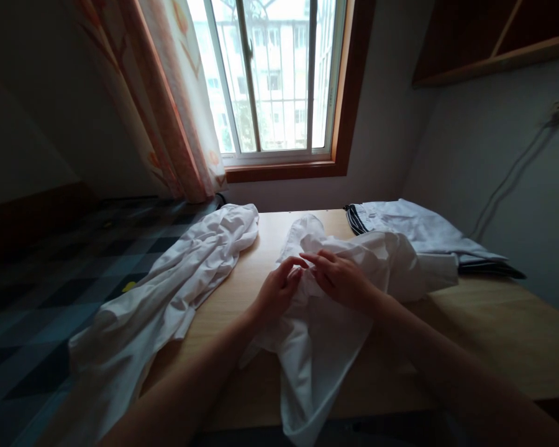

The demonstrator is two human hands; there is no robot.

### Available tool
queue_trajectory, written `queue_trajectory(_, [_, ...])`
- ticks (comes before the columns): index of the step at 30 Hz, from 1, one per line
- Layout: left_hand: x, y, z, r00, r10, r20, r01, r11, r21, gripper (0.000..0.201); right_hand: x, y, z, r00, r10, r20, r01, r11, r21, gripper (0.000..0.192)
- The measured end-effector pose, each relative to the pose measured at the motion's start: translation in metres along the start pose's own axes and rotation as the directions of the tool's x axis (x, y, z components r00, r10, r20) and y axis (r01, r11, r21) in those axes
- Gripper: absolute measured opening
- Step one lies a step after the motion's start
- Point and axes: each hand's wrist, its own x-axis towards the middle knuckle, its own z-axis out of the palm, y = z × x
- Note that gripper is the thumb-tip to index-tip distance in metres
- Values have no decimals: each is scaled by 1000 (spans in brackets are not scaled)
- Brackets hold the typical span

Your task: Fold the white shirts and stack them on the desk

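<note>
- Desk (494, 335): 1, wooden, under window; carries 3 garments.
- Crumpled white shirt (168, 292): 1, on desk's left edge, hanging off twd the checkered floor (37, 292); untouched.
- Folded pale garment (414, 230) w/ dark striped band: 1, far right by wall.
- White garment (317, 335): 1, mid-desk, front hanging over the edge.
- Left hand (277, 292) & right hand (340, 276): 2, both curled, fingertips pinching its fabric at centre.
- Step, prob.: fiddling w/ a fastening or seam; next needs a fine two-finger grip, cloth kept taut.
</note>
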Motion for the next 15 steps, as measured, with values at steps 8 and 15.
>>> queue_trajectory(8, [6, -9, 5, 999, -41, 27, 42, 999, -24, 22, -4, 13, 3, 988, 135, -71, -111, 956, 273, 14])
queue_trajectory(15, [6, -9, 6, 997, -18, 70, 17, 1000, 4, 24, -6, 18, 14, 926, 377, -13, -322, 808, 494, 16])
